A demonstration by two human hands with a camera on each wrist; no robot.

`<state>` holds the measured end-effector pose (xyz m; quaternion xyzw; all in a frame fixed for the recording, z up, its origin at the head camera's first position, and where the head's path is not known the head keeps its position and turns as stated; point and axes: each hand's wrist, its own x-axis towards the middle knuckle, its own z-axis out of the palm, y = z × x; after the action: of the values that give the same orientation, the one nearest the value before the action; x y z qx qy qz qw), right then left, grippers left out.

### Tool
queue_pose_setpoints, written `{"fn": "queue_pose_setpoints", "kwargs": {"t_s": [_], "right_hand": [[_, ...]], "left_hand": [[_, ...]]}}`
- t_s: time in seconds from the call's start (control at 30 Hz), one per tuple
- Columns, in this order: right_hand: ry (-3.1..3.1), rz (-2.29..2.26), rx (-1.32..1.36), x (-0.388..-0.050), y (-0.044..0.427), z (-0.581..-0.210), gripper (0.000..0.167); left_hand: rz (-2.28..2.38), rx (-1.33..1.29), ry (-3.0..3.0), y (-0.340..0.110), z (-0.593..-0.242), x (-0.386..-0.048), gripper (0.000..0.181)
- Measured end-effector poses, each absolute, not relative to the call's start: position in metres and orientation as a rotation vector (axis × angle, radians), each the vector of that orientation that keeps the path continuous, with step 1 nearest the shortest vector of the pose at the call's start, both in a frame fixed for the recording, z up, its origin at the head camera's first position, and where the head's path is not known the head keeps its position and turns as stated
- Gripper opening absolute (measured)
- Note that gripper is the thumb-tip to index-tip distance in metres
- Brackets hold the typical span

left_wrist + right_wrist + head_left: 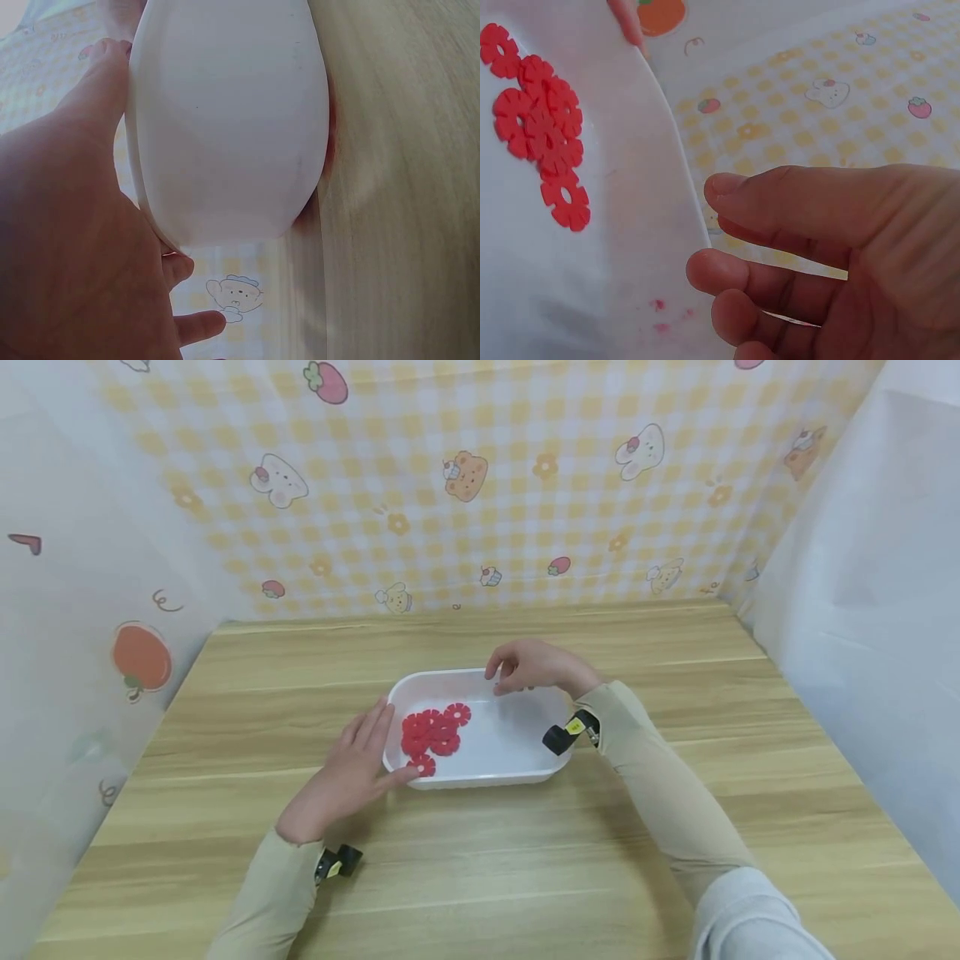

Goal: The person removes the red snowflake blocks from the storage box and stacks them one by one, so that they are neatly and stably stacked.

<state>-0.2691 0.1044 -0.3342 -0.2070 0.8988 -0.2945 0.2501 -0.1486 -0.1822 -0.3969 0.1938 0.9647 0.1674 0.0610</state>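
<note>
A white oval-ended plastic tray (pixel 495 760) sits on the wooden table. Several red snowflake-shaped plastic discs (pixel 429 733) lie heaped at its left end, some overlapping; the right wrist view shows the same red discs (pixel 547 124) with their slotted edges. My left hand (pixel 358 760) rests on the tray's left end, fingers straight along the rim and thumb at the front left corner. Seen from the left wrist, the hand (pixel 82 202) lies against the tray's outer wall (pixel 232 127). Over the far rim, right of the middle, my right hand (pixel 540 666) hovers with loosely bent fingers, holding nothing.
Bare wood-grain table (pixel 480 877) surrounds the tray. A yellow checked cloth with cartoon prints (pixel 510 510) hangs behind it, and pale sheets hang at the left (pixel 67 610) and right (pixel 862 568). Each wrist wears a small black camera.
</note>
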Motion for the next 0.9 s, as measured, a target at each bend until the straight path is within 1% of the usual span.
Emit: {"fn": "queue_pose_setpoints", "kwargs": {"t_s": [0.27, 0.57, 0.9], "right_hand": [[2.38, -0.785, -0.632, -0.276, 0.084, -0.341, 0.032], [2.317, -0.74, -0.673, -0.273, 0.064, -0.351, 0.032], [2.27, -0.678, -0.661, -0.273, 0.044, -0.364, 0.033]], "left_hand": [[0.504, 0.593, 2.925, -0.183, -0.396, -0.149, 0.097], [0.516, 0.583, 2.916, -0.181, -0.394, -0.148, 0.098], [0.516, 0.591, 2.918, -0.182, -0.395, -0.148, 0.098]]}}
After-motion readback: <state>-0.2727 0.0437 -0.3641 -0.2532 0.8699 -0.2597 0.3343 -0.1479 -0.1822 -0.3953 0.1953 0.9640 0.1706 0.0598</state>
